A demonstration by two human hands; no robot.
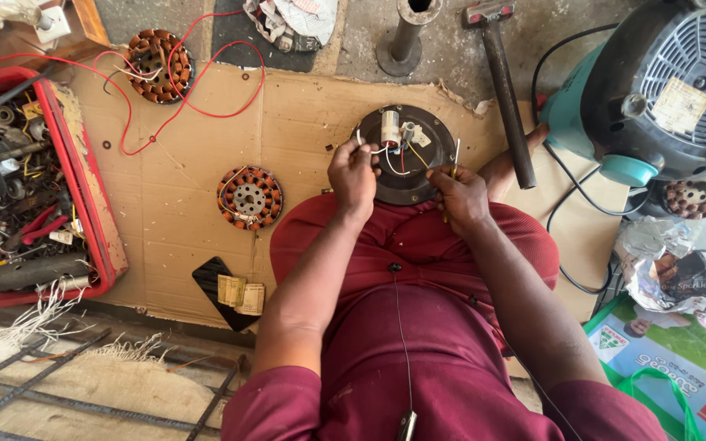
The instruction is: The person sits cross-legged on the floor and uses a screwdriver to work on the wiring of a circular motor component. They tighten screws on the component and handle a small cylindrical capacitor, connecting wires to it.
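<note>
The round dark motor housing (406, 155) rests on the person's lap at the knees, just beyond both hands. The left hand (353, 173) pinches a white wire (377, 150) at its left rim, while the right hand (461, 196) closes on a thin tool (456, 157) (a small screwdriver, apparently) at the right rim. That shaft stands roughly upright, pointing away from the body, with the white capacitor (390, 128) between the two hands, slightly nearer the left.

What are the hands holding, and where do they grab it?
The left hand pinches thin white wires near their ends over the round black motor housing; the right hand grips a yellow-handled tool low down.
</note>
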